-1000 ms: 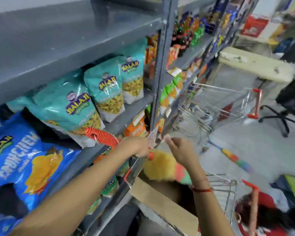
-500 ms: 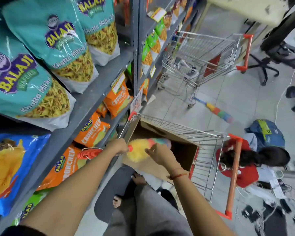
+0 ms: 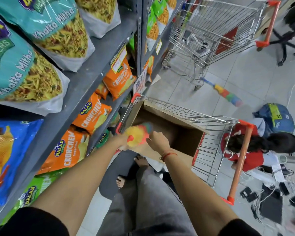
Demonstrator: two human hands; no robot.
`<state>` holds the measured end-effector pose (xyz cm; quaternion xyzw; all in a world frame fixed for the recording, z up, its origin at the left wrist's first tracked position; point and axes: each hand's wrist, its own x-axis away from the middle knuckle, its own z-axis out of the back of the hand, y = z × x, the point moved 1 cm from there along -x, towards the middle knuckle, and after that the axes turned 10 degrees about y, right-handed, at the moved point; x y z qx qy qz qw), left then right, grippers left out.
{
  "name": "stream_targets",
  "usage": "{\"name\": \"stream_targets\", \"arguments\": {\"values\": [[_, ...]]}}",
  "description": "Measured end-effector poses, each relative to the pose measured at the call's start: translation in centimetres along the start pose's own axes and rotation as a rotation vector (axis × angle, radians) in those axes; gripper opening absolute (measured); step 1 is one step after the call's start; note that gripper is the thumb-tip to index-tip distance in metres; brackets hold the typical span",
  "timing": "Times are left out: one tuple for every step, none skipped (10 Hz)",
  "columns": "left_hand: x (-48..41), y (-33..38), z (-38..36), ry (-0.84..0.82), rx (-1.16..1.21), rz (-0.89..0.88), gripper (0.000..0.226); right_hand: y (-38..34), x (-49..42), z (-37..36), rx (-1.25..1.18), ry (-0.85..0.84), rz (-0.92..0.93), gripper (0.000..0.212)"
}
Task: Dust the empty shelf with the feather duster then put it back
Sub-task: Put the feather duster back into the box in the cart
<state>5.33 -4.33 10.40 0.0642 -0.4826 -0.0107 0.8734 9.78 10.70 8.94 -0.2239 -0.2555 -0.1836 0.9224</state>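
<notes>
At the far left the grey shelving [image 3: 85, 79] is packed with snack bags [image 3: 29, 72], teal and blue ones above and orange ones [image 3: 92, 114] on the lower tiers close beside the person's reach. The left hand [image 3: 122, 141] is closed around the handle end of the feather duster [image 3: 138, 133], though the handle itself is mostly hidden behind that hand and wrist. The duster's fluffy head, yellow then orange, green and blue, is held over the near left corner of the open cardboard box [image 3: 182, 133] that sits inside the near shopping cart [image 3: 211, 160]. Its long axis seems to run from the left hand up and to the right, head pointing away from the person and down into the box; motion blur makes the exact tilt hard to tell. The right hand [image 3: 157, 142] is just beside the feathers with fingers curled, pinching or steadying them as far as I can tell. The risks I judge likeliest: the feathers snag on the cart's wire rim [image 3: 126, 111] or the box flap, so the duster tips out onto the floor, or the left elbow brushes the orange bags loose.
</notes>
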Motion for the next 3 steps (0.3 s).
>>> {"name": "stream_targets", "arguments": {"values": [[-0.48,-0.29,0.05,0.078,-0.059,-0.034,0.035,0.20,-0.10,-0.52,0.002,-0.024,-0.011,0.032],[-0.98,-0.36,-0.34,0.124,-0.121,-0.043,0.034,0.39,-0.06,-0.80,0.000,-0.027,-0.006,0.032],[-0.50,-0.07,0.16,0.238,-0.143,-0.040,0.033,0.25,0.22,-0.47,0.010,-0.026,-0.004,0.032]]}}
